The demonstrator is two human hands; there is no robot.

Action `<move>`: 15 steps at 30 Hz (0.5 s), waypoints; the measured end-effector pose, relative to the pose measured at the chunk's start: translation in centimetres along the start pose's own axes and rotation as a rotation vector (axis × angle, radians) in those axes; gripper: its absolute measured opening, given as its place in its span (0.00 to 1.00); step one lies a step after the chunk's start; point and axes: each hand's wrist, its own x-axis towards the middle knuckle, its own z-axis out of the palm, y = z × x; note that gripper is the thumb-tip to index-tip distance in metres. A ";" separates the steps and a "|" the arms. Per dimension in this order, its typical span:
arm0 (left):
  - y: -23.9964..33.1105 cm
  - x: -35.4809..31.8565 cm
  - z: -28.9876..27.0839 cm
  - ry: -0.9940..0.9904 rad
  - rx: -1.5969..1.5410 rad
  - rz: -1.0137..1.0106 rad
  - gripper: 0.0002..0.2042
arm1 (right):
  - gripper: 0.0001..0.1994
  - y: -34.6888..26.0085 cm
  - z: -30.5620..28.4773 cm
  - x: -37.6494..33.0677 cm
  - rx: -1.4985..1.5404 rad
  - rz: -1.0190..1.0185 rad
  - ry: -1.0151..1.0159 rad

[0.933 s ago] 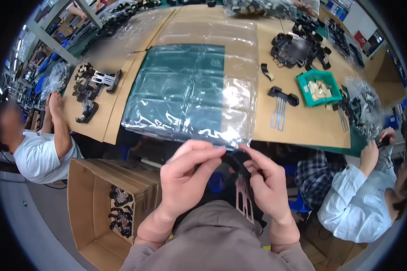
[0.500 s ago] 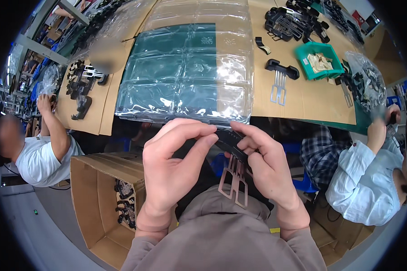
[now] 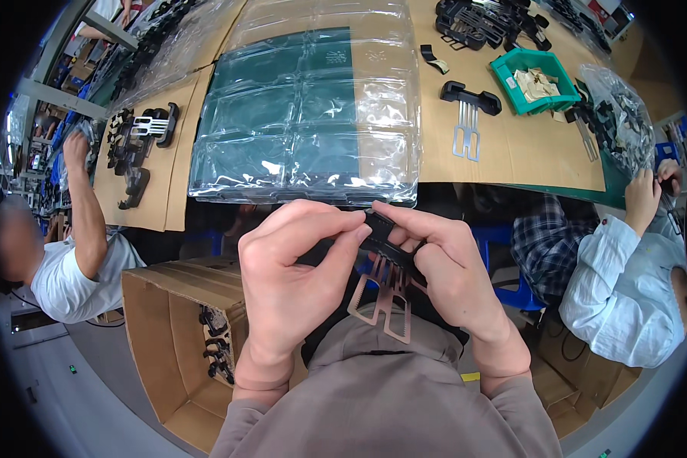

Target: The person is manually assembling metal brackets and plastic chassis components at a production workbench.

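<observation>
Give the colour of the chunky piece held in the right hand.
The chunky piece is black, seen best in the head view.

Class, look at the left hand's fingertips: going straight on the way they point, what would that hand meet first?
The left hand would likely meet the black part held in the right hand; any gap looks slight, but depth is unclear.

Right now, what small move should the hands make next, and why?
Perhaps press the left hand gently on the upper end of the black bar: its fingertips are at that end, and the right hand grips the bar, with the metal fork hanging below.
</observation>
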 end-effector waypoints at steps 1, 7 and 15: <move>0.0 0.0 0.0 0.004 0.005 -0.004 0.10 | 0.31 0.0 0.0 0.0 0.002 0.006 -0.001; -0.1 -0.1 0.1 0.005 0.012 -0.009 0.10 | 0.30 -0.1 0.0 0.0 0.008 0.032 -0.007; -0.2 -0.2 0.3 0.013 0.043 0.004 0.10 | 0.29 0.0 0.1 0.0 0.031 0.042 0.003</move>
